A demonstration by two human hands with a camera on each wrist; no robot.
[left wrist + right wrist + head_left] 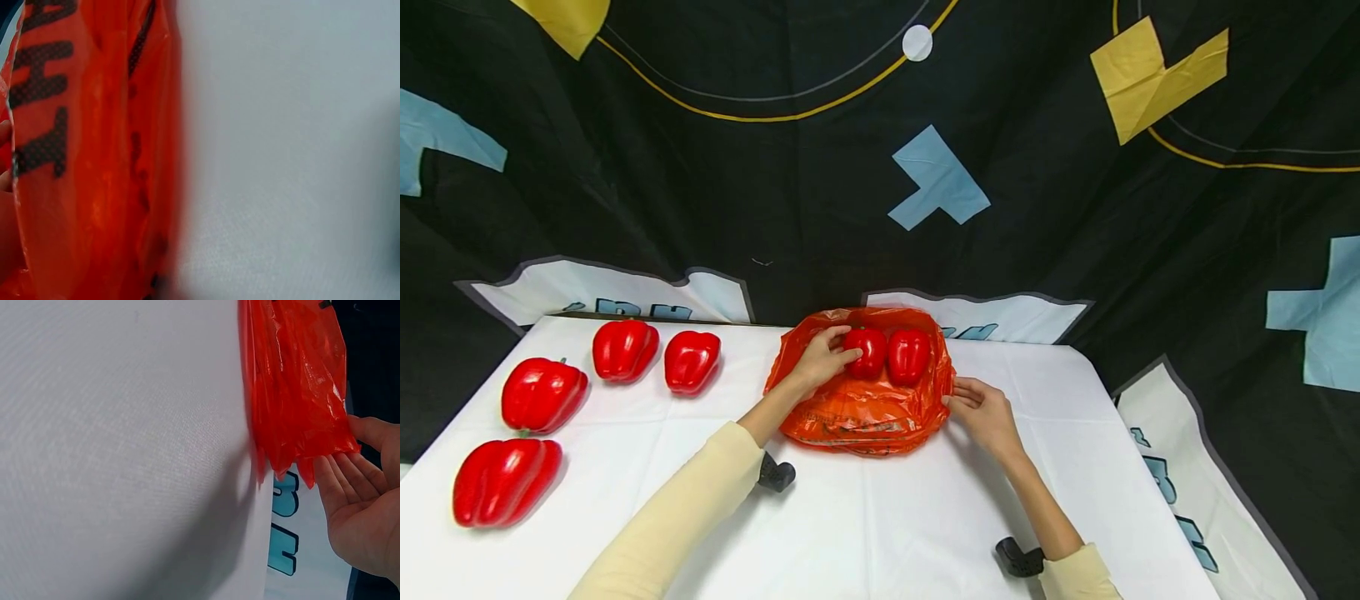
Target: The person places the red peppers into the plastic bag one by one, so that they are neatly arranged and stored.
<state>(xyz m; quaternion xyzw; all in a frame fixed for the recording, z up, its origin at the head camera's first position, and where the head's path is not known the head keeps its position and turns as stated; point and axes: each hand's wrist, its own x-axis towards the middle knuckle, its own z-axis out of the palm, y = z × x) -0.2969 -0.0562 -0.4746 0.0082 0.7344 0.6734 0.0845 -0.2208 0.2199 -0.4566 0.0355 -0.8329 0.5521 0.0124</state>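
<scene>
Red lobed peppers (pixel 909 358): smooth, glossy
Orange-red crumpled plastic bag (pixel 865 410): thin, shiny
White flat bench cover (pixel 827 525): matt cloth

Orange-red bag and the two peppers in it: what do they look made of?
Orange-red bag: thin, glossy plastic film, going by its crinkles and shiny folds. Two peppers: smooth and very glossy with sharp highlights; possibly moulded plastic, though waxy real skin can't be ruled out.

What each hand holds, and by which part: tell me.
Right hand: the bag, by its right edge. Left hand: at the left pepper inside; whether it grips it cannot be told.
</scene>
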